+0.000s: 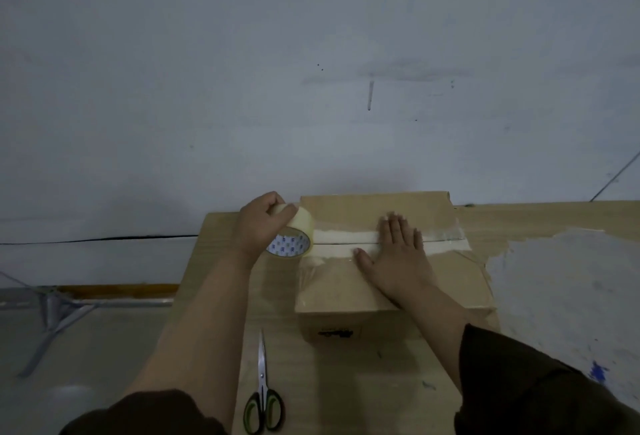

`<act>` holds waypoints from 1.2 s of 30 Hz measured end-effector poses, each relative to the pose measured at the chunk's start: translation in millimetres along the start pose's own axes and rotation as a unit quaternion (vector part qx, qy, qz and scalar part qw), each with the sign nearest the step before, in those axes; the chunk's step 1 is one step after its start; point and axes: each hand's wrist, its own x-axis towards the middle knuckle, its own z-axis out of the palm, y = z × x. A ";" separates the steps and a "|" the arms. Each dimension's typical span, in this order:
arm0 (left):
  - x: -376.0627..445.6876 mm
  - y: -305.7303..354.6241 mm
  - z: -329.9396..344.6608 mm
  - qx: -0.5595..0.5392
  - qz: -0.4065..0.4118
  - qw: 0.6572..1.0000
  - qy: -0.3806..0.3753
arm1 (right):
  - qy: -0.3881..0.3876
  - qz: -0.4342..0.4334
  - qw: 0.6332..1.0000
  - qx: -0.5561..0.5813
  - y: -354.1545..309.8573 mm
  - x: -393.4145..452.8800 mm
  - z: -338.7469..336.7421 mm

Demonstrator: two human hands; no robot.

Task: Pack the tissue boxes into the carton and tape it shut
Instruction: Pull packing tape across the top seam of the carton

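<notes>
A brown carton (336,290) stands on the wooden table (273,299) with its top flaps folded shut. A pale strip of tape (343,238) runs along the flap seam from the right edge to the left edge. My left hand (259,223) grips the tape roll (294,237) at the carton's left edge, with the strip still joined to the roll. My right hand (398,254) lies flat, fingers spread, on the tape at the middle of the lid. No tissue boxes are visible.
Scissors (263,396) with green and black handles lie on the table near its front edge, left of the carton. The table's left edge runs just beside the roll. A worn white patch (561,296) covers the tabletop to the right. A wall stands close behind.
</notes>
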 end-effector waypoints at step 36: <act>-0.1 -60.7 -7.6 0.186 -0.047 0.981 -0.016 | -0.014 -0.104 0.994 0.008 -28.3 -0.4 11.6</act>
